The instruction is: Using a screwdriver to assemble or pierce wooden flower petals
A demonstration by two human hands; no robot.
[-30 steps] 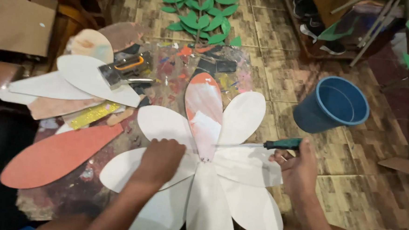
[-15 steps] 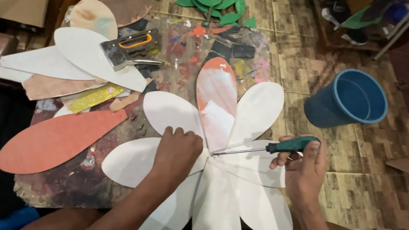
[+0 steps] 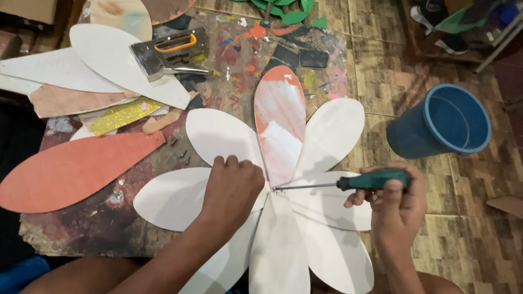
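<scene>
Pressing the white petal flower flat near the board's front edge, the left hand stays fisted while the right hand has levelled its gripped green-handled screwdriver toward the centre.

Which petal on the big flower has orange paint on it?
The top petal, pointing straight away from the person, between two plain white petals. It alone is smeared orange.

A paint-stained worktable stands on a brown tiled floor.
</scene>
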